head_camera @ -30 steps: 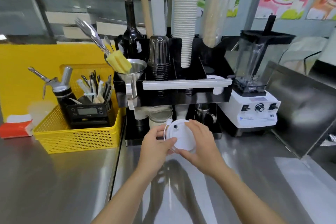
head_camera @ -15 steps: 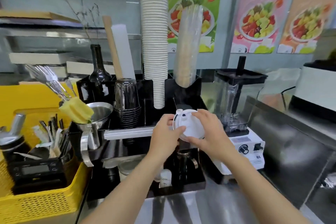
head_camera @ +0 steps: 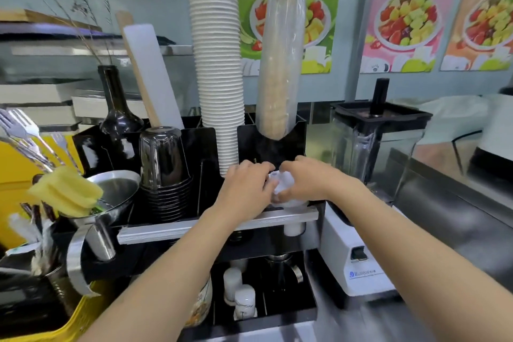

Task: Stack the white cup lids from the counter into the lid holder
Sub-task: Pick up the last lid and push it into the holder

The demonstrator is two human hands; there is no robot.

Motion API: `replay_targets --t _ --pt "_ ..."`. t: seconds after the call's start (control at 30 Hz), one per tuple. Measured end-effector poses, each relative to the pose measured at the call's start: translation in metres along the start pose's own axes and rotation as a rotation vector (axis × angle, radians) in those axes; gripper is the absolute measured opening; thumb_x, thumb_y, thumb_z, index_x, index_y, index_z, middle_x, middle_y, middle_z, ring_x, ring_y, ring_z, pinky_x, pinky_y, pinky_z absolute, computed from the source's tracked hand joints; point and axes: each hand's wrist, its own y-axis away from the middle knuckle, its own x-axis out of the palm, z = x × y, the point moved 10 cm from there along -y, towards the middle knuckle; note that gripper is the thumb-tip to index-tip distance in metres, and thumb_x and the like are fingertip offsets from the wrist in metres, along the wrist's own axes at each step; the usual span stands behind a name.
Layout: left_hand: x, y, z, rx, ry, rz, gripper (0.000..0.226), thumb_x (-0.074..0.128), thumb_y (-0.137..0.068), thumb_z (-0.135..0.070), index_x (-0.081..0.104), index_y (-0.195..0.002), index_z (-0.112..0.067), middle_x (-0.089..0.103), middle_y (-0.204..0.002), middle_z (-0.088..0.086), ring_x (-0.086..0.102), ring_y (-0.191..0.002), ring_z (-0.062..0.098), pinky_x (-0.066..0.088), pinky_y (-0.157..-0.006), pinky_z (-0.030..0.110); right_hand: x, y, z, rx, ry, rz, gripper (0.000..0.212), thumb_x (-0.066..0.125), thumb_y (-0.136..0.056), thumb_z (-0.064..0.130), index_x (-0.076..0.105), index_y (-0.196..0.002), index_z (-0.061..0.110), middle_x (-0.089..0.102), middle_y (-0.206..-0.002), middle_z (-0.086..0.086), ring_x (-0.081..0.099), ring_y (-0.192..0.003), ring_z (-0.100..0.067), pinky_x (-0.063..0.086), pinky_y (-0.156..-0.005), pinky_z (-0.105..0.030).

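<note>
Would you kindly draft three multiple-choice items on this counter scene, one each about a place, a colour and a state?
1. The tall stack of white paper cups stands:
A. left of the blender
B. right of the blender
C. in the yellow basket

2. The sponge in the funnel is:
A. blue
B. yellow
C. pink

3. The white lid is:
A. lying alone on the counter
B. held by both hands
C. on the blender

Answers: 1 A, the blender sits further right; 2 B, plainly yellow; 3 B, left hand and right hand grip it.

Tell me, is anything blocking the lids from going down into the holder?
Nothing visible. Both hands, left and right, press the lids into the holder, just below the sleeved cups. The slot beneath is hidden.
</note>
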Motion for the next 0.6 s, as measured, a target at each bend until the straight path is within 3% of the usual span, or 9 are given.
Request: replay_targets --t 0.07,0.17,0.3,0.43,0.47,0.53,0.6 --pt "0.007 0.001 -0.006 0.095 -0.171 0.030 0.029 0.043 -0.092 -0.029 0.058 -0.115 -0.019 0.065 -0.109 -0.001 0.045 -0.114 0.020 0.017 -0.099 0.033 0.005 -0.004 0.003 -0.006 0.089 0.038 0.056 0.058 -0.075 0.054 0.048 -0.115 0.017 0.048 -0.105 -0.004 0.051 -0.092 -0.024 0.041 -0.068 -0.033" --pt "0.020 0.002 -0.013 0.189 -0.294 0.084 0.026 0.042 -0.089 -0.026 0.063 -0.102 -0.017 0.067 -0.101 -0.002 0.045 -0.114 0.019 0.009 -0.101 0.034 0.014 -0.008 0.007 -0.037 0.190 0.091 0.041 0.053 -0.077 0.050 0.050 -0.101 0.017 0.052 -0.092 -0.003 0.055 -0.086 -0.025 0.041 -0.060 -0.031" --pt "0.034 -0.001 -0.012 0.208 -0.338 0.186 0.032 0.035 -0.092 -0.028 0.065 -0.098 -0.018 0.069 -0.097 -0.002 0.047 -0.111 0.017 0.006 -0.107 0.040 0.028 -0.008 0.011 -0.080 0.270 0.197 0.037 0.041 -0.086 0.044 0.056 -0.098 0.012 0.056 -0.074 0.000 0.052 -0.081 -0.024 0.028 -0.079 -0.032" --pt "0.038 0.000 -0.011 0.248 -0.367 0.230 0.034 0.031 -0.093 -0.027 0.065 -0.090 -0.019 0.067 -0.096 -0.006 0.046 -0.106 0.016 0.015 -0.106 0.039 0.035 -0.010 0.008 -0.060 0.288 0.284 0.042 0.039 -0.088 0.041 0.055 -0.111 0.010 0.065 -0.090 -0.007 0.057 -0.095 -0.027 0.029 -0.092 -0.036" --pt "0.038 0.000 -0.012 0.258 -0.382 0.233 0.035 0.030 -0.094 -0.027 0.064 -0.089 -0.018 0.067 -0.095 -0.005 0.046 -0.105 0.016 0.018 -0.104 0.038 0.038 -0.012 0.007 -0.047 0.288 0.312 0.041 0.042 -0.087 0.040 0.057 -0.107 0.008 0.066 -0.091 -0.009 0.059 -0.091 -0.028 0.034 -0.090 -0.036" --pt "0.039 0.000 -0.013 0.269 -0.406 0.234 0.038 0.030 -0.094 -0.028 0.065 -0.089 -0.017 0.067 -0.095 -0.004 0.047 -0.103 0.017 0.021 -0.103 0.037 0.043 -0.017 0.002 -0.016 0.269 0.356 0.030 0.050 -0.084 0.034 0.055 -0.080 0.005 0.058 -0.071 -0.007 0.053 -0.065 -0.025 0.042 -0.067 -0.031" --pt "0.039 0.000 -0.013 0.280 -0.418 0.229 0.040 0.028 -0.094 -0.030 0.066 -0.090 -0.017 0.067 -0.095 -0.004 0.048 -0.103 0.017 0.021 -0.103 0.037 0.045 -0.019 -0.001 0.021 0.250 0.383 0.030 0.057 -0.082 0.028 0.045 -0.062 0.008 0.044 -0.058 -0.004 0.039 -0.053 -0.021 0.034 -0.051 -0.029"
